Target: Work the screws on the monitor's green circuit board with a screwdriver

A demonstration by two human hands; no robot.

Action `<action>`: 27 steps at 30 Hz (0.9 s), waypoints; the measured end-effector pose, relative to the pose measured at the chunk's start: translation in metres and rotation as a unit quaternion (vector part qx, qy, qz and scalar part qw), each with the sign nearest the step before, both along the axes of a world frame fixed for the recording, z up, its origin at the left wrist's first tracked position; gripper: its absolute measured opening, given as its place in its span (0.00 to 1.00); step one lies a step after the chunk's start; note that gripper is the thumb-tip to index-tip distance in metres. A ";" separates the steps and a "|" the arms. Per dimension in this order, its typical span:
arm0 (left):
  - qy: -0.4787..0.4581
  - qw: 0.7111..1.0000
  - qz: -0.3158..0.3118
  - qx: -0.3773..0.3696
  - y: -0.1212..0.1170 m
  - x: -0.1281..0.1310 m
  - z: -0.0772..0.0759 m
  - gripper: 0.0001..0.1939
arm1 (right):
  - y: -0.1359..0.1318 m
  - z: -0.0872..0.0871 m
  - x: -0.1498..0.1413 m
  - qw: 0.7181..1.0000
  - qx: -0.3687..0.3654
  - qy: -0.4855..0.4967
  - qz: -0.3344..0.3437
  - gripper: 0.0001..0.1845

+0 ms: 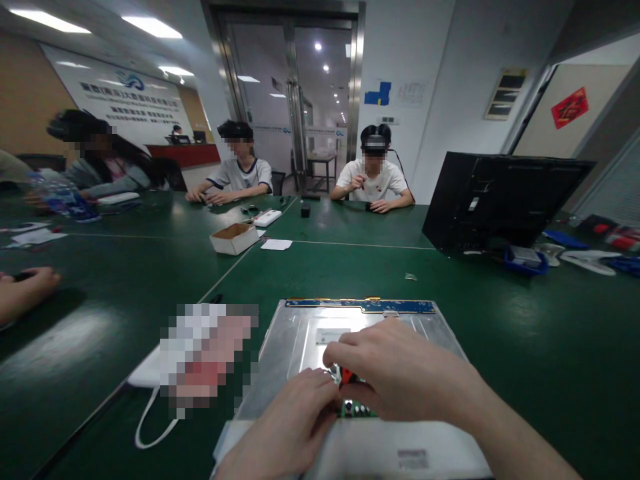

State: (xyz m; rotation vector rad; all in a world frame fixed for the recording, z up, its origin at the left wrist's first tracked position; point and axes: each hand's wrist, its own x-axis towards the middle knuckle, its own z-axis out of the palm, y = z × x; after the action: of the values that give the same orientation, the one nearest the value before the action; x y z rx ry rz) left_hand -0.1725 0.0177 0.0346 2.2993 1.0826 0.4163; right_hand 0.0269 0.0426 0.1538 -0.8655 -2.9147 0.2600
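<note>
A flat silver metal display panel (280, 347) lies on the green table, with a blue circuit strip (360, 306) along its far edge. My right hand (400, 367) is closed around a small orange-and-black tool (347, 376); its tip and exact kind are hidden by my fingers. Close beside it, my left hand (295, 417) has its fingers bent together near a small shiny part, and what they grip is hard to make out. Below both hands a green circuit board (361, 409) shows in part. The panel's near portion has a white cover (400, 443) with a label.
Left of the panel lies a partly blurred-out white item (145, 370) with a strap. A small open box (234, 239) and white paper (277, 245) are farther off. A black monitor (500, 200) stands at right. Several people sit around the table; another person's hand (33, 290) rests at left.
</note>
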 end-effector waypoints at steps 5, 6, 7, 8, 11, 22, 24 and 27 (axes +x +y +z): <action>-0.006 1.000 -0.002 -0.002 0.001 0.000 0.001 0.11 | -0.001 -0.001 -0.001 1.000 0.008 -0.006 0.000 0.03; -0.007 1.000 -0.002 -0.005 0.001 0.000 0.001 0.12 | -0.001 -0.001 -0.001 1.000 0.010 -0.008 0.001 0.04; -0.006 1.000 -0.002 -0.009 0.001 0.000 0.002 0.12 | -0.001 -0.001 -0.002 1.000 0.011 -0.008 0.002 0.04; -0.005 1.000 -0.001 -0.013 0.001 0.001 0.002 0.12 | -0.001 -0.001 -0.002 1.000 0.013 -0.007 0.003 0.04; -0.001 1.000 -0.001 -0.017 0.002 0.000 0.003 0.11 | -0.001 -0.002 -0.003 1.000 0.018 -0.008 0.002 0.04; -0.012 1.000 0.001 0.005 -0.001 0.000 -0.001 0.16 | -0.004 -0.003 -0.005 0.999 0.049 -0.020 -0.012 0.04; -0.016 1.000 -0.006 0.007 0.001 0.000 -0.002 0.16 | -0.005 -0.003 -0.005 0.998 0.058 -0.028 -0.024 0.05; -0.022 1.000 -0.012 0.006 0.002 -0.001 -0.004 0.14 | -0.007 -0.003 -0.005 0.998 0.049 -0.036 -0.029 0.06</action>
State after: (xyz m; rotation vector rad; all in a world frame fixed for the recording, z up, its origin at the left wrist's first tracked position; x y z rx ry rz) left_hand -0.1733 0.0200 0.0309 2.3016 1.0330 0.4625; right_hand 0.0216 0.0354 0.1504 -0.9600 -2.9325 0.0818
